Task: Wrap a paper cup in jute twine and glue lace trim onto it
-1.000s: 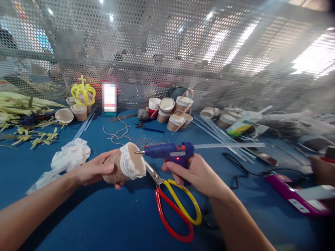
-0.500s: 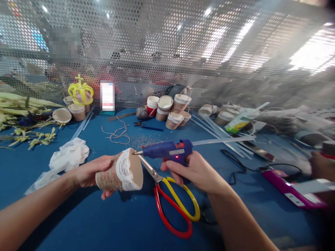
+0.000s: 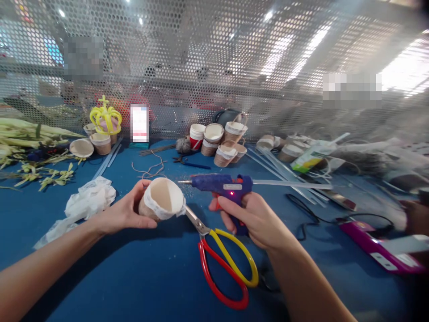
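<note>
My left hand (image 3: pixel 129 208) grips a twine-wrapped paper cup (image 3: pixel 149 210) with white lace around its rim. The cup is tipped so that its open mouth faces me. In my right hand (image 3: pixel 250 219) is a blue hot glue gun (image 3: pixel 217 183), its red light lit and a clear glue stick (image 3: pixel 291 184) sticking out the back. The gun's metal nozzle points left, just above and right of the cup's rim. Scissors (image 3: pixel 209 232) with one red and one yellow handle lie on the blue table below the gun, their blade tips hidden behind the cup.
White lace fabric (image 3: pixel 90 199) lies left of my forearm. Several cups (image 3: pixel 225 155), a grey twine ball (image 3: pixel 182 146) and pliers (image 3: pixel 192 163) sit at the back. Loose glue sticks (image 3: pixel 273 165) and a purple power strip (image 3: pixel 365 243) are on the right; a yellow crown (image 3: pixel 105 118) stands back left.
My left hand has turned the cup upright, from lying sideways to its mouth facing up toward me. The glue gun has shifted slightly right, and its nozzle is away from the lace.
</note>
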### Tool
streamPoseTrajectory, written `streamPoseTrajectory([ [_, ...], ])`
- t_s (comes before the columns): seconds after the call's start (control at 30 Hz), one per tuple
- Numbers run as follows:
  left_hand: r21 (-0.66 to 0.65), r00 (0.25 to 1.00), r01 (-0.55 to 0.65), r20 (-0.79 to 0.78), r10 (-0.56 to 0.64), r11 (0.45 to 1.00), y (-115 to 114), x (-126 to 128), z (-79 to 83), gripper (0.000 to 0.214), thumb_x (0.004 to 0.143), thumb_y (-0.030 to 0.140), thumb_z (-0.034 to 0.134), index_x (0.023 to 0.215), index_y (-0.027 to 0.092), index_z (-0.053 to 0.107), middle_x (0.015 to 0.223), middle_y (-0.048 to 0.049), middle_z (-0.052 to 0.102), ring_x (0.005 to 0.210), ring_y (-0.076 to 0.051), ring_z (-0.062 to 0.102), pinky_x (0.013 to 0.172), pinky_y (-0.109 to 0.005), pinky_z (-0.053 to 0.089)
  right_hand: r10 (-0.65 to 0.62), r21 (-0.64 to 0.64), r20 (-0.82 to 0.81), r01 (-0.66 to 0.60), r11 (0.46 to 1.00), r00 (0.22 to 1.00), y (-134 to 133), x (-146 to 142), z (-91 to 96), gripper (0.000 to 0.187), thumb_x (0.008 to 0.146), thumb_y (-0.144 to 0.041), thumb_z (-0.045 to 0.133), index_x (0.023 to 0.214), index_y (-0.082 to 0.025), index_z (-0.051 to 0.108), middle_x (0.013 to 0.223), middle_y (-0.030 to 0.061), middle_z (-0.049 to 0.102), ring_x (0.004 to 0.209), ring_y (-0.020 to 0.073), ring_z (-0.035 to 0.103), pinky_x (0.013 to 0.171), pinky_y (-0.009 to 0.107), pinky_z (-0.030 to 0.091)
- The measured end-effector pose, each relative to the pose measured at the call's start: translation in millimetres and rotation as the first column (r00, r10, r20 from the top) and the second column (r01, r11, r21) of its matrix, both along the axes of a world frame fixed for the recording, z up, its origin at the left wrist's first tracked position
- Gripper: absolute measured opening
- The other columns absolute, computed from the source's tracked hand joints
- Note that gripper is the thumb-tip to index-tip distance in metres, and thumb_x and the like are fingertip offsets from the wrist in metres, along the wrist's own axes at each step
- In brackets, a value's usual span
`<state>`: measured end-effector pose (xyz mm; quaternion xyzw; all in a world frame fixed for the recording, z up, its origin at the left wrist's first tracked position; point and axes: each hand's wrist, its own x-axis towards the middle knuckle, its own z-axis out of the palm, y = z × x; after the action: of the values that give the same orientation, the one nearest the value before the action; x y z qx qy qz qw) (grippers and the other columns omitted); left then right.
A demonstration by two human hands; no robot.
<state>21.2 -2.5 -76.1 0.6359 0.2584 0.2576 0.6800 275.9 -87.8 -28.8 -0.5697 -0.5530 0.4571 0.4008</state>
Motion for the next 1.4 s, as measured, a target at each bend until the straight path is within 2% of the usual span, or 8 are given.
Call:
streamPoseTrajectory([
  [0.1, 0.035, 0.998, -0.062, -0.012, 0.063, 0.997, -3, 4, 1.4, 0.078, 0.056, 0.027, 0.077, 0.122, 0.018, 0.036, 0.110, -0.0106, 0.055, 0.098, -0.025, 0.053, 0.081, -0.033, 0.045, -0.079, -0.033, -0.207, 0.074, 0.997, 0.975, 3, -9, -7.5, 0.031, 0.076, -0.044, 0.059, 0.071, -0.014, 0.061, 0.039, -0.0041, 0.048, 0.036, 0.0062, 0.038, 0.036, 0.019, 0.024],
  [0.17, 0.089, 0.993, -0.112, -0.021, 0.114, 0.990, -6, 6, 1.3, 0.075, 0.056, 0.027, 0.078, 0.120, 0.016, 0.039, 0.111, -0.0113, 0.056, 0.099, -0.026, 0.053, 0.084, -0.035, 0.044, -0.119, -0.070, -0.397, 0.099, 0.993, 0.910, 5, -17, -14.0, 0.027, 0.075, -0.041, 0.062, 0.073, -0.014, 0.061, 0.047, -0.0035, 0.053, 0.035, 0.0039, 0.036, 0.036, 0.018, 0.023],
  [0.27, 0.145, 0.981, -0.194, 0.000, 0.196, 0.970, -9, 9, -0.4, 0.078, 0.055, 0.028, 0.078, 0.121, 0.017, 0.038, 0.115, -0.0117, 0.054, 0.101, -0.027, 0.053, 0.084, -0.036, 0.046, -0.114, -0.138, -0.582, 0.040, 0.990, 0.805, 5, -25, -22.2, 0.023, 0.074, -0.037, 0.065, 0.075, -0.014, 0.063, 0.059, -0.0016, 0.058, 0.035, 0.0010, 0.035, 0.036, 0.016, 0.022],
  [0.4, 0.118, 0.978, -0.211, 0.031, 0.208, 0.970, -11, 10, -3.3, 0.079, 0.055, 0.029, 0.078, 0.121, 0.019, 0.035, 0.110, -0.0103, 0.056, 0.093, -0.025, 0.057, 0.077, -0.035, 0.049, -0.085, -0.158, -0.629, -0.020, 0.987, 0.773, 5, -29, -25.8, 0.025, 0.076, -0.038, 0.063, 0.070, -0.013, 0.065, 0.043, -0.0052, 0.045, 0.035, 0.0017, 0.033, 0.036, 0.015, 0.020],
  [0.63, 0.182, 0.974, -0.222, 0.090, 0.208, 0.958, -11, 12, -7.0, 0.072, 0.057, 0.026, 0.077, 0.118, 0.020, 0.038, 0.109, -0.0069, 0.054, 0.098, -0.023, 0.052, 0.085, -0.034, 0.046, -0.121, -0.184, -0.604, 0.010, 0.983, 0.788, 5, -36, -29.5, 0.026, 0.075, -0.040, 0.063, 0.071, -0.014, 0.065, 0.042, -0.0060, 0.040, 0.036, 0.0035, 0.027, 0.036, 0.018, 0.016],
  [0.97, 0.179, 0.971, -0.235, 0.096, 0.220, 0.956, -11, 13, -7.6, 0.070, 0.058, 0.025, 0.077, 0.115, 0.020, 0.037, 0.111, -0.0082, 0.053, 0.100, -0.025, 0.052, 0.081, -0.036, 0.047, -0.106, -0.101, -0.395, 0.071, 0.992, 0.913, 2, -40, -25.5, 0.033, 0.077, -0.048, 0.056, 0.072, -0.015, 0.060, 0.041, -0.0056, 0.041, 0.037, 0.0065, 0.031, 0.038, 0.020, 0.022],
  [1.13, 0.237, 0.964, -0.260, 0.018, 0.264, 0.936, -11, 13, -2.5, 0.067, 0.058, 0.029, 0.077, 0.111, 0.020, 0.036, 0.110, -0.0083, 0.051, 0.102, -0.027, 0.051, 0.085, -0.040, 0.044, -0.123, 0.003, -0.144, 0.124, 0.992, 0.982, 1, -35, -26.7, 0.034, 0.080, -0.047, 0.054, 0.074, -0.014, 0.061, 0.042, -0.0036, 0.050, 0.038, 0.0076, 0.039, 0.041, 0.021, 0.032],
  [1.4, 0.388, 0.937, -0.294, -0.062, 0.343, 0.873, -8, 13, -6.4, 0.063, 0.059, 0.033, 0.075, 0.108, 0.020, 0.037, 0.106, -0.0066, 0.052, 0.098, -0.026, 0.053, 0.087, -0.042, 0.043, -0.216, 0.061, 0.260, 0.207, 0.976, 0.941, 1, -38, -16.9, 0.037, 0.074, -0.050, 0.054, 0.063, -0.016, 0.062, 0.041, -0.0011, 0.054, 0.040, 0.0131, 0.052, 0.046, 0.025, 0.045],
])
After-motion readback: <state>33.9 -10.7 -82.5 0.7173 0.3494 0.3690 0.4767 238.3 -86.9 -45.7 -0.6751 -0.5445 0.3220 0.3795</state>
